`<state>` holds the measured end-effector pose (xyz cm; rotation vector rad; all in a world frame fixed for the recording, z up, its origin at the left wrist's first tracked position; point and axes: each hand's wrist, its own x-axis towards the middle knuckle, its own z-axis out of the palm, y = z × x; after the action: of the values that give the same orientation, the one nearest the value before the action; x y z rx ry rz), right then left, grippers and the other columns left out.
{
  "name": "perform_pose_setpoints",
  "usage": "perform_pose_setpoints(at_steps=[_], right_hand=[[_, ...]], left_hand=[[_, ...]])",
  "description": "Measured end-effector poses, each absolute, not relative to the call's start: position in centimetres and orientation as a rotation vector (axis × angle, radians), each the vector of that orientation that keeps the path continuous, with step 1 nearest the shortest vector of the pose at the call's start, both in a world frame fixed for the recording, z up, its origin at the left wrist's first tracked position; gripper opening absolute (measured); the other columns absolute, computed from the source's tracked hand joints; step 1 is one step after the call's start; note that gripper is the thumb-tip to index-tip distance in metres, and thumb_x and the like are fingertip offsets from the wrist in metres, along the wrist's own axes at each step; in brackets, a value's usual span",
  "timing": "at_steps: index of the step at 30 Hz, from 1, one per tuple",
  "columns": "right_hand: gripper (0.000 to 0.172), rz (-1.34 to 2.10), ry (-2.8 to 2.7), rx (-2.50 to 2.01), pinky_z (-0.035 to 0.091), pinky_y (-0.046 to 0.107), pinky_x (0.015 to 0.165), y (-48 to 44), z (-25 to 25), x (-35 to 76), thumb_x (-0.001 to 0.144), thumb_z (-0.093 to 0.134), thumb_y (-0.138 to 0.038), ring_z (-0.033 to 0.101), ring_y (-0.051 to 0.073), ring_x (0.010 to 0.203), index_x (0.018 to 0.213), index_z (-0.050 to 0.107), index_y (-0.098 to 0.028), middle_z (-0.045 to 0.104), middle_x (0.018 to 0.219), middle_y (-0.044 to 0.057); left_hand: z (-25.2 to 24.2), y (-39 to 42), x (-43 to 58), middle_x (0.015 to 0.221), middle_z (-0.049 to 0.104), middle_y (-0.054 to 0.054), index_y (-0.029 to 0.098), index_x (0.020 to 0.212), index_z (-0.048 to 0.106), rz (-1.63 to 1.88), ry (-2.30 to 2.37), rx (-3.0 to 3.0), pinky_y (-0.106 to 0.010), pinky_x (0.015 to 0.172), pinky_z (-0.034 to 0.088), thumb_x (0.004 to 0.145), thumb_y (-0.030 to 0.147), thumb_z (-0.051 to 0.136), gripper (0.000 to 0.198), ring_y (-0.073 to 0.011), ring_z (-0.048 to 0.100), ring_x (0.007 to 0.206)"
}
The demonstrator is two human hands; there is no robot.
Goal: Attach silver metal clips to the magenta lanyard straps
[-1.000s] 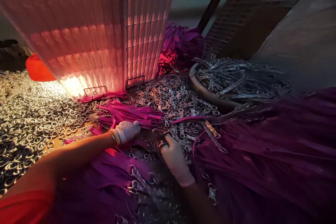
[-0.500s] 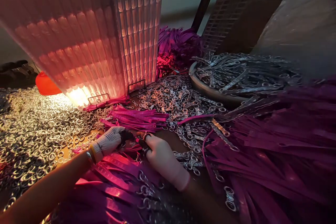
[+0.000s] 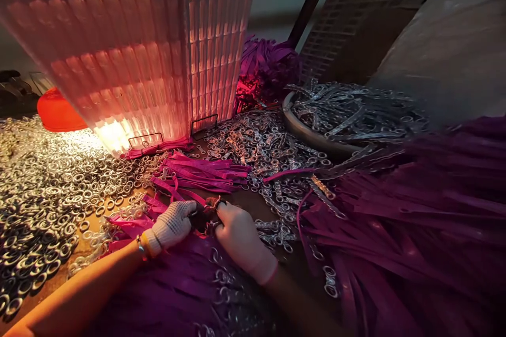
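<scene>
My left hand (image 3: 173,225), in a white dotted glove with dark-covered fingertips, is closed near the middle of the table. Close beside it on the right is my right hand (image 3: 241,234), also in a white glove with dark finger coverings and closed. Their fingertips nearly meet; what they grip is too dark and small to make out. A magenta strap (image 3: 192,196) runs toward the fingers from behind. Just beyond the hands lies a bundle of magenta straps (image 3: 209,172). Below them are more purple straps (image 3: 169,284) with metal rings (image 3: 223,295) at their ends.
Loose metal rings (image 3: 51,184) cover the left side, under an orange lamp (image 3: 59,110). Ribbed translucent panels (image 3: 130,63) stand behind. Ringed metal pieces (image 3: 272,152) spread beside a basin (image 3: 312,137) heaped with metal strips. A large pile of purple straps (image 3: 415,221) fills the right.
The view has shifted slightly. My left hand has turned and lowered a little, its fingers still close to my right hand. More magenta straps now show behind the left wrist.
</scene>
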<state>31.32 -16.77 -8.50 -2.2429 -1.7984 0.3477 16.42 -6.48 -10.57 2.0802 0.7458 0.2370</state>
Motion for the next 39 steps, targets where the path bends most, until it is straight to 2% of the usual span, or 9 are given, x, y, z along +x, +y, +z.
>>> perform_pose_setpoints(at_steps=[3,6,13,19,23,27,35,39], right_hand=[[0.027,0.529,-1.864,-2.207,0.035,0.029,0.067,-16.3,-8.0,31.7,0.078,0.050,-0.007,0.065,0.022,0.088,0.099,0.063,-0.016,0.071,0.097,0.010],[0.028,0.640,-1.909,-2.290,0.032,0.030,0.062,-15.9,-8.1,31.9,0.078,0.051,-0.009,0.067,0.024,0.084,0.103,0.063,-0.015,0.072,0.093,0.012],[0.023,0.525,-2.030,-2.146,0.035,0.029,0.063,-16.9,-10.0,31.8,0.081,0.054,-0.020,0.067,0.024,0.083,0.100,0.065,-0.013,0.073,0.090,0.013],[0.026,0.616,-1.929,-2.137,0.035,0.027,0.064,-17.0,-10.5,32.8,0.079,0.051,-0.012,0.067,0.022,0.086,0.101,0.064,-0.016,0.073,0.096,0.010],[0.024,0.499,-2.022,-2.212,0.035,0.029,0.063,-16.9,-10.5,32.6,0.077,0.049,-0.012,0.067,0.024,0.082,0.096,0.063,-0.013,0.072,0.089,0.012],[0.026,0.424,-2.213,-2.137,0.038,0.031,0.064,-16.9,-9.8,32.4,0.080,0.048,-0.014,0.068,0.026,0.081,0.101,0.062,-0.012,0.072,0.087,0.013],[0.022,0.504,-2.225,-2.140,0.042,0.030,0.065,-16.3,-9.2,32.6,0.082,0.052,-0.018,0.069,0.026,0.080,0.099,0.066,-0.014,0.073,0.088,0.013],[0.023,0.535,-2.091,-2.134,0.044,0.027,0.076,-15.8,-9.0,37.3,0.087,0.058,-0.030,0.066,0.023,0.095,0.103,0.068,-0.017,0.071,0.102,0.011]], left_hand=[[-10.7,-6.2,16.5,0.064,0.056,-0.001,0.013,0.073,0.058,0.234,0.794,1.902,-0.022,0.054,0.034,0.081,0.020,0.046,0.017,-0.0109,0.046,0.056],[-10.4,-6.3,16.6,0.061,0.054,-0.001,0.014,0.070,0.056,0.261,0.786,1.870,-0.022,0.053,0.033,0.081,0.023,0.047,0.018,-0.0105,0.044,0.054],[-10.0,-6.7,16.7,0.062,0.053,-0.001,0.014,0.071,0.056,0.168,0.732,1.968,-0.022,0.053,0.030,0.078,0.019,0.044,0.015,-0.0107,0.043,0.056],[-10.9,-7.0,16.7,0.074,0.064,-0.005,0.012,0.077,0.062,0.199,0.760,2.122,-0.024,0.063,0.036,0.080,0.014,0.043,0.019,-0.0135,0.052,0.067],[-11.6,-7.2,16.6,0.071,0.063,-0.003,0.012,0.074,0.061,0.180,0.820,2.158,-0.023,0.060,0.034,0.078,0.010,0.043,0.018,-0.0125,0.050,0.065],[-12.3,-7.3,16.6,0.070,0.062,-0.003,0.013,0.074,0.061,0.158,0.817,2.118,-0.022,0.058,0.033,0.080,0.013,0.044,0.018,-0.0124,0.049,0.063],[-10.9,-5.7,16.6,0.058,0.057,0.000,0.013,0.069,0.063,0.073,0.798,2.030,-0.020,0.049,0.031,0.073,0.010,0.045,0.019,-0.0101,0.047,0.050],[-9.9,-5.4,16.5,0.056,0.055,0.001,0.012,0.091,0.067,0.249,0.870,1.687,-0.019,0.042,0.030,0.081,0.024,0.051,0.022,-0.0080,0.042,0.041]])
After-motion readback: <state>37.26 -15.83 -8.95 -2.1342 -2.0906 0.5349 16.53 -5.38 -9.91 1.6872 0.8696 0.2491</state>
